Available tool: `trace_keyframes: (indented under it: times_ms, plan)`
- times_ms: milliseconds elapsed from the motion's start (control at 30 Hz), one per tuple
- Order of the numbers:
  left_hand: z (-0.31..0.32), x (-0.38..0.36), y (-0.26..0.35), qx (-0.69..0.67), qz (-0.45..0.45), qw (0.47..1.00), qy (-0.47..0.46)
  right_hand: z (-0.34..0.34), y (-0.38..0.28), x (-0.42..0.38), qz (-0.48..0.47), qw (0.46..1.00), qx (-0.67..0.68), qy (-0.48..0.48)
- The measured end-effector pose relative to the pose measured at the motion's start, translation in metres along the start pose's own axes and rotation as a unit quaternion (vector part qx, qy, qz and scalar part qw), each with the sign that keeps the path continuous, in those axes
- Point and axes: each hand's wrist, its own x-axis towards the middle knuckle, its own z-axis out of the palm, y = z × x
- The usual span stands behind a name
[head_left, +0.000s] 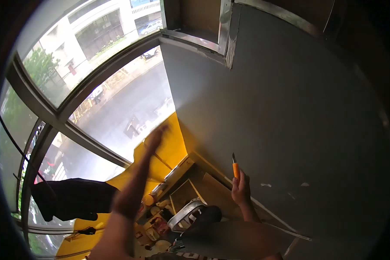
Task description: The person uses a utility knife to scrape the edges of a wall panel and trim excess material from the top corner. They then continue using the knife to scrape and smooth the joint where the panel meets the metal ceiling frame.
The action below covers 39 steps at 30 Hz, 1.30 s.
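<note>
My right hand (241, 190) grips an orange utility knife (235, 169), its dark blade pointing up in front of the grey wall panel (281, 121). My left arm reaches forward toward the window corner. At its end my left hand (157, 137), smeared by motion, overlaps the bright yellow sheet (174, 141) that covers the lower part of the window. Behind that hand, the yellow sheet meets the edge of the grey panel.
Dark window frames (54, 117) cross the left side, with a street outside. A black cloth (76, 199) hangs at lower left. Below me are a metal-rimmed stool (187, 215) and a clutter of small items (154, 227). A metal-edged opening (195, 21) sits above.
</note>
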Motion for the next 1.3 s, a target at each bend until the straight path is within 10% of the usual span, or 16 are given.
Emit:
trace_keyframes:
  times_ms: [67,133,200,400,567,667,933,1300]
  plan:
    - [0.132,-0.099,0.049,-0.308,-0.146,0.927,-0.156,-0.012,-0.024,0.02,-0.062,0.996,-0.054,-0.023]
    - [0.172,-0.15,0.195,-0.503,-0.244,0.82,-0.123,-0.022,-0.045,0.035,-0.109,0.986,-0.123,-0.04]
    - [0.203,-0.154,0.214,-0.596,-0.27,0.749,-0.106,-0.026,-0.068,0.046,-0.136,0.978,-0.147,-0.064]
    - [0.191,-0.114,0.232,-0.532,-0.241,0.81,0.048,-0.063,-0.136,0.102,-0.267,0.943,-0.122,-0.157]
    - [0.149,-0.061,0.265,-0.57,-0.196,0.791,0.108,-0.149,-0.27,0.224,-0.431,0.871,-0.223,0.081]
    - [0.137,-0.015,0.24,-0.56,-0.149,0.804,0.132,-0.18,-0.314,0.322,-0.553,0.738,-0.295,0.25]
    - [0.131,0.105,0.215,-0.377,-0.11,0.896,0.206,-0.184,-0.324,0.407,-0.592,0.61,-0.376,0.369]
    - [0.174,0.168,0.243,-0.262,0.046,0.907,0.328,-0.186,-0.311,0.423,-0.6,0.631,-0.397,0.291]
